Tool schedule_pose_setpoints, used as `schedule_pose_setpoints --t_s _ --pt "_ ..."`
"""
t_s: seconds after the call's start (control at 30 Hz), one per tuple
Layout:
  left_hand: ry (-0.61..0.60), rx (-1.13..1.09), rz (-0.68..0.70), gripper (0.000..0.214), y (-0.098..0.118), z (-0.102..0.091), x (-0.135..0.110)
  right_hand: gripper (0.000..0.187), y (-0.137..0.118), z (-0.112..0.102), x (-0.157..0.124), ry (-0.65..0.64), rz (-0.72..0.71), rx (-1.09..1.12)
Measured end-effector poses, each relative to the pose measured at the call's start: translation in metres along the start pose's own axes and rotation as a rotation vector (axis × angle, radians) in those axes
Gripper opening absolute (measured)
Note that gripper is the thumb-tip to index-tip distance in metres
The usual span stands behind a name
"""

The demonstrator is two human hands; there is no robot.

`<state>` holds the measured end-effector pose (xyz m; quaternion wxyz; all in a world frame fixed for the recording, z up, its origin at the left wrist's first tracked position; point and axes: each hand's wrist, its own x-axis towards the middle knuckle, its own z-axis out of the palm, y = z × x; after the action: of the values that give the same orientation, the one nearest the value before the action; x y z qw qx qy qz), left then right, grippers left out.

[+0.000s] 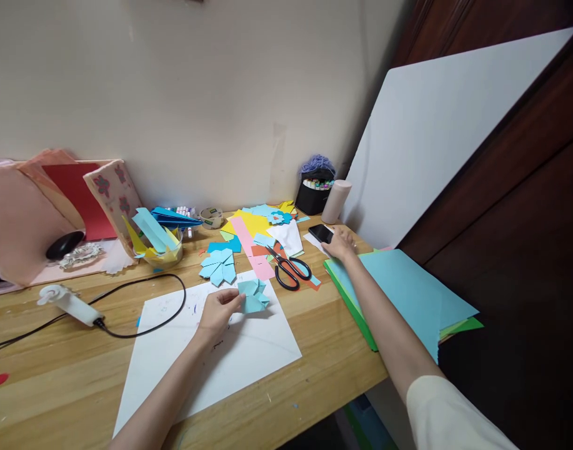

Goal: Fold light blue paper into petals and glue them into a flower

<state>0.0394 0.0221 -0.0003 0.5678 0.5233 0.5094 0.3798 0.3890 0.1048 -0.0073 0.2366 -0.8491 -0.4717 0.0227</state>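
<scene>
My left hand [220, 309] pinches a folded light blue paper piece [253, 296] between thumb and fingers, just above a white sheet [249, 340]. At the back right, my right hand [341, 244] has its fingers curled around the near right end of a black phone [320, 234]; part of the grip is hidden. Beside the left hand lies a light blue paper flower [218, 267] with several folded petals. Black-handled scissors [290, 269] rest, blades partly apart, on paper scraps between the two hands, near a pink paper strip [251, 244].
Coloured sheets [398, 287] are stacked under my right forearm. A white cylinder [336, 202] and a black marker holder [314, 190] stand against the wall. A white glue gun [73, 304] with a black cord lies left. A tub [167, 256] holds paper pieces; a tape roll [211, 217] sits behind.
</scene>
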Motion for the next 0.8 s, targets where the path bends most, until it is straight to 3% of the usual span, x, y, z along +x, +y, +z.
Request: schedule_pose_setpoints --t_s 0.07,0.13,0.2,0.27,0.3,0.47,0.8 --pt "0.016 -0.014 0.014 0.037 -0.001 0.0 -0.001 0.048 -0.028 -0.001 -0.025 0.081 -0.116 0.084" --pt "0.029 -0.011 0.034 0.039 -0.002 0.0 -0.001 0.032 -0.06 0.0 -0.058 0.007 -0.346 0.303" --pt "0.044 -0.003 0.042 0.039 -0.005 0.0 0.0 0.024 -0.089 0.004 -0.095 -0.21 -0.438 0.571" --pt "0.062 -0.008 0.037 0.039 -0.007 0.0 0.001 0.03 -0.11 0.009 -0.127 -0.524 -0.466 0.732" --pt "0.072 -0.016 0.034 0.039 -0.007 0.0 0.001 0.031 -0.117 0.013 -0.139 -0.612 -0.469 0.777" --pt "0.086 -0.021 0.048 0.039 -0.009 -0.002 0.001 0.029 -0.121 0.024 -0.166 -0.67 -0.485 0.831" --pt "0.064 0.099 0.067 0.033 -0.018 -0.006 0.005 0.019 -0.112 0.031 -0.162 -0.721 -0.506 0.847"
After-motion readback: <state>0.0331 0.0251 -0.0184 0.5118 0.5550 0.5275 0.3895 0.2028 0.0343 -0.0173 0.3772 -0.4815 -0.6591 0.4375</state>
